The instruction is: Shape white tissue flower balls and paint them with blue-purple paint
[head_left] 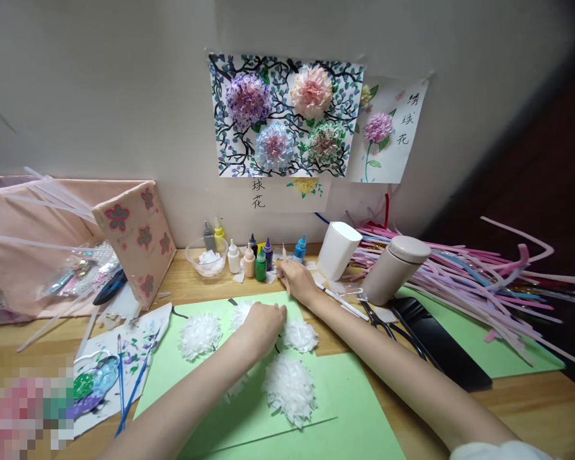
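My left hand (262, 324) is over the green paper (359, 409), among several white ruffled paper flowers (291, 390). Its fingers are closed in a pinch; whatever they hold is hidden. Farther forward, my right hand (297, 281) reaches past the paper's back edge, its fingers closed around a slim peach-coloured stick (283, 253) that looks like a pencil. Just left of that hand stand small paint bottles, among them a green one (260, 265) and a purple one (268, 253). A blue paint bottle (299, 248) is right behind it.
To the left are a paint palette (110, 374), paintbrushes (121, 377) and a fabric box (124, 236). A clear bowl (206, 259) holds white scraps. At right lie scissors (381, 322), a white container (339, 249), a beige canister (395, 268), a black tray (441, 345) and fuzzy craft stems (460, 275).
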A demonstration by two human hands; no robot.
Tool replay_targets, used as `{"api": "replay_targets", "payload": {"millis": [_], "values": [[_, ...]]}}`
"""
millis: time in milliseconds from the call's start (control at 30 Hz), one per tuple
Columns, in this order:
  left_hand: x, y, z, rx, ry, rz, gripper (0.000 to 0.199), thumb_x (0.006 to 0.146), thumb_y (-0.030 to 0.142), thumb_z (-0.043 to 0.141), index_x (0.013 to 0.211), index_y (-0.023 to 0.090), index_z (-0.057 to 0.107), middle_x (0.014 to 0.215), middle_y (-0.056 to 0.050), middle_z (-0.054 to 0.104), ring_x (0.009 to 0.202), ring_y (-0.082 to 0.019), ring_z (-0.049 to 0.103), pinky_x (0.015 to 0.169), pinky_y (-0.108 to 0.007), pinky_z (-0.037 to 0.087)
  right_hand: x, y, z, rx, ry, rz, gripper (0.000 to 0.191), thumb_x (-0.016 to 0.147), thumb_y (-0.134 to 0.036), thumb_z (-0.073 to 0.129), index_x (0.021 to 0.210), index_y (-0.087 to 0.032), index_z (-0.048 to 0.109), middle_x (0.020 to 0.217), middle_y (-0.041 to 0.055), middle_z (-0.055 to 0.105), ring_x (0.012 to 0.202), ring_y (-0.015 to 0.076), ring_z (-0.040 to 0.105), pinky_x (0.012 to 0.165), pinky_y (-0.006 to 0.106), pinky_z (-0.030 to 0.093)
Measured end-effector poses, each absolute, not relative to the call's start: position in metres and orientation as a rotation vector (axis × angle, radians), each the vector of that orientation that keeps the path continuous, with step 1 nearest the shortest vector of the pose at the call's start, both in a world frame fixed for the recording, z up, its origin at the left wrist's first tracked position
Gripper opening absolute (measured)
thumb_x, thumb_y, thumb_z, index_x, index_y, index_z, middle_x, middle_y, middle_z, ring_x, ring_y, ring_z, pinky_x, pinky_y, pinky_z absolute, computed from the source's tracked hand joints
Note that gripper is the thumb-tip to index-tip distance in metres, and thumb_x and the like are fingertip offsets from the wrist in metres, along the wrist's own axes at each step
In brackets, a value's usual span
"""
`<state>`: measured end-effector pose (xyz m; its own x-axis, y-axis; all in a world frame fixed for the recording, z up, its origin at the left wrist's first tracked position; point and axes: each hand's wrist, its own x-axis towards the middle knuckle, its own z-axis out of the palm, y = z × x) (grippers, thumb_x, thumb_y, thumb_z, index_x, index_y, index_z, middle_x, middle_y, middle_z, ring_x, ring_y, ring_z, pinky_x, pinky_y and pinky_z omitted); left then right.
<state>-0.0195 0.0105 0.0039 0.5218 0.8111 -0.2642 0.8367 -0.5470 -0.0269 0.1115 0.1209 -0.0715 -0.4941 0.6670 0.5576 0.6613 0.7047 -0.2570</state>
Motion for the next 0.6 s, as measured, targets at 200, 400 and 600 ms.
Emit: {"api": "replay_targets", "payload": {"millis": [200,400,600], "values": [[-0.02,0.01,0.008,2.64,1.422,-0.41,0.036,0.069,-0.001,0.046,0.104,0.007,0.05,0.077,-0.013,0.065,0.076,-0.029,0.064,0.063,-0.033,0.045,0.104,0.129,-0.074,-1.054,-2.253,0.009,0.018,0.07,0.0,0.047,0.07,-0.018,0.049,0.067,0.0017,0.054,0.064,0.0156,0.048,0.061,0.024,0.034],[-0.021,0.011,0.007,2.63,1.424,-0.39,0.034,0.071,-0.002,0.043,0.102,0.007,0.051,0.077,-0.014,0.065,0.076,-0.029,0.064,0.063,-0.033,0.045,0.109,0.128,-0.059,-1.068,-2.244,0.027,0.018,0.07,0.0,0.046,0.07,-0.019,0.047,0.065,0.0018,0.053,0.064,0.0167,0.048,0.062,0.025,0.034],[-0.022,0.011,0.008,2.615,1.417,-0.384,0.036,0.07,-0.003,0.04,0.102,0.007,0.052,0.073,-0.013,0.065,0.076,-0.029,0.064,0.063,-0.034,0.045,0.122,0.105,-0.041,-1.085,-2.188,0.108,0.018,0.07,-0.002,0.046,0.074,-0.02,0.043,0.074,0.0019,0.057,0.068,0.0158,0.054,0.06,0.023,0.037]]}}
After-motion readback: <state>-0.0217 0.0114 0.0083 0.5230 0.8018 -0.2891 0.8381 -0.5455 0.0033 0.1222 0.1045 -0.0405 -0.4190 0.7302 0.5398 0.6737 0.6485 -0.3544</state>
